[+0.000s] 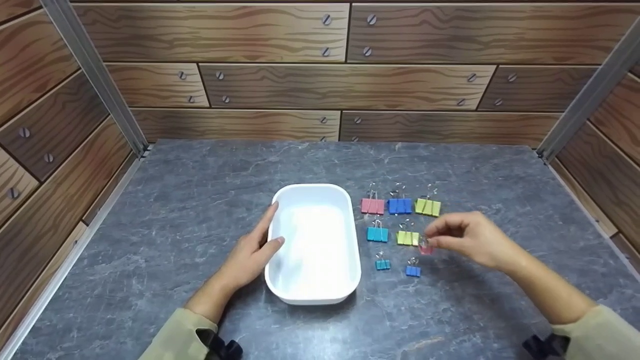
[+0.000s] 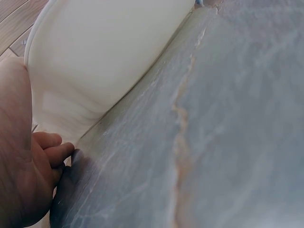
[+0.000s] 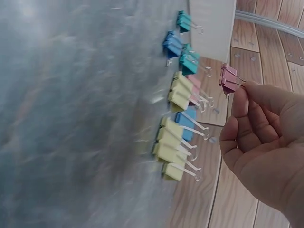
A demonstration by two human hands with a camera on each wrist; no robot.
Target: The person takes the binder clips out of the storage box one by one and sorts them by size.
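Observation:
A white rectangular tray (image 1: 315, 295) stands in the middle of the table. My left hand (image 1: 250, 252) grips its left rim, thumb over the edge; in the left wrist view some fingers lie by the tray's outer wall (image 2: 104, 52). My right hand (image 1: 470, 237) pinches a small pink binder clip (image 3: 228, 78) by its wire handles, right of the tray. Beside it are a yellow-green binder clip (image 1: 408, 238) and a small blue one (image 1: 413, 271). A teal clip (image 1: 377, 234) and a small teal clip (image 1: 382, 264) sit nearer the tray.
Behind these, a larger pink clip (image 1: 372, 206), a blue clip (image 1: 399, 206) and a yellow-green clip (image 1: 428, 207) form a row. The grey marbled table (image 1: 200, 200) is bounded by wood-patterned walls (image 1: 275, 85) at the back and sides.

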